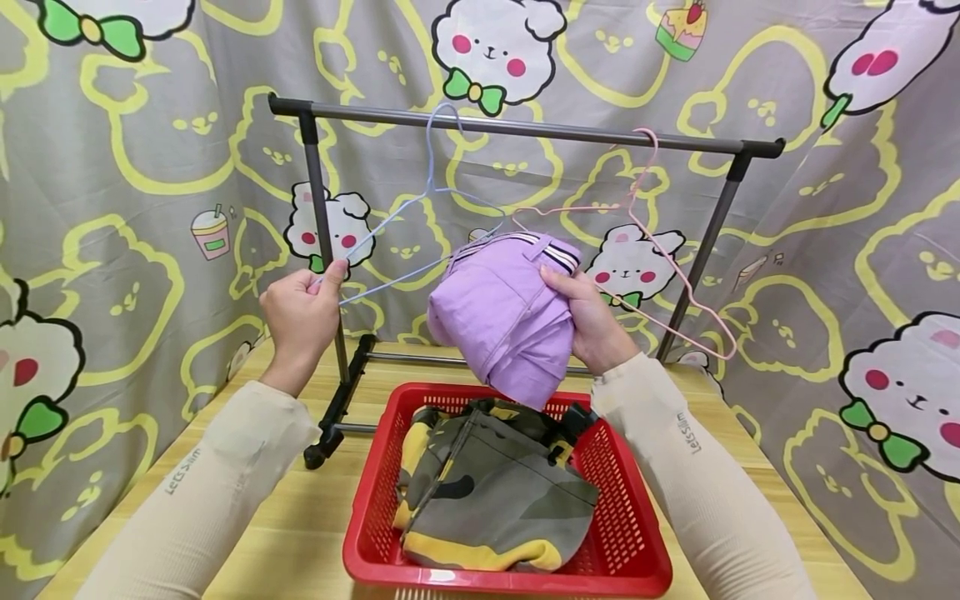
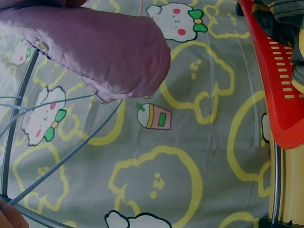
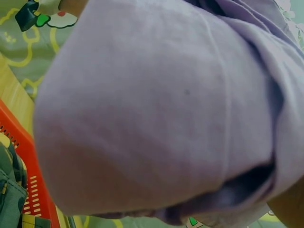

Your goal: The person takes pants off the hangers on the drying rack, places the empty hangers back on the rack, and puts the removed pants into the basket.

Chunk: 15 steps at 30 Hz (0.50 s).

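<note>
In the head view my left hand (image 1: 303, 315) grips the left end of a blue wire hanger (image 1: 385, 221), whose hook loops over the rail. My right hand (image 1: 594, 323) holds folded purple pants (image 1: 498, 304) by the waistband, thumb on the dark-and-white striped edge. The hanger's right part passes behind or into the waistband; which of these I cannot tell. From the left wrist, the hanger (image 2: 66, 159) runs up to the pants (image 2: 109, 57), and my left fingertips show in the lower left corner. Purple cloth (image 3: 137, 109) fills most of the right wrist view.
A metal garment rack (image 1: 525, 129) stands on the wooden table (image 1: 277, 500). From its rail, to the right, hangs a pink hanger (image 1: 678, 275). Below the pants a red basket (image 1: 360, 533) holds folded camouflage clothing (image 1: 510, 492). A cartoon-print curtain (image 1: 247, 50) surrounds the table.
</note>
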### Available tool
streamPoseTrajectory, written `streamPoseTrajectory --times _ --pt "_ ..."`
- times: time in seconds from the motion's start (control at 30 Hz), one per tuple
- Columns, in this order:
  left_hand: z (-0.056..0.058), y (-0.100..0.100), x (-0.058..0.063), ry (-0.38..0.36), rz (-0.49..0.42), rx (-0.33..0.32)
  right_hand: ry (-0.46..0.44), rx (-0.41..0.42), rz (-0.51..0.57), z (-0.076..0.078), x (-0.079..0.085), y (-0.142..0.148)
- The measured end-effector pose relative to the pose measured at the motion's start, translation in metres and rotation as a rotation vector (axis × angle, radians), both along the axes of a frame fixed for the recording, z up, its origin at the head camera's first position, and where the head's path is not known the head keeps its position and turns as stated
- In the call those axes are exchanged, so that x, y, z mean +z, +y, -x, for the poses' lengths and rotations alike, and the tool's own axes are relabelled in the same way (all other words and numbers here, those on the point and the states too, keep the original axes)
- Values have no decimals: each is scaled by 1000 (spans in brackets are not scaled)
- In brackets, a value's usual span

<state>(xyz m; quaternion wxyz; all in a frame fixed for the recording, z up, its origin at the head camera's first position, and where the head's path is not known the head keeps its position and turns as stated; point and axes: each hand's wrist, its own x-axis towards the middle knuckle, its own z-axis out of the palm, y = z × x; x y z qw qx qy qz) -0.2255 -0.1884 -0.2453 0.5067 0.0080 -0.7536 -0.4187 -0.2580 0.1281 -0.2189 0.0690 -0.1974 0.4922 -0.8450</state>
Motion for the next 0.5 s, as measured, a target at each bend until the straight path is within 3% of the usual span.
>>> streamPoseTrajectory --times 0.5 --pt "0 1 7 32 -21 5 10 10 -7 2 -6 8"
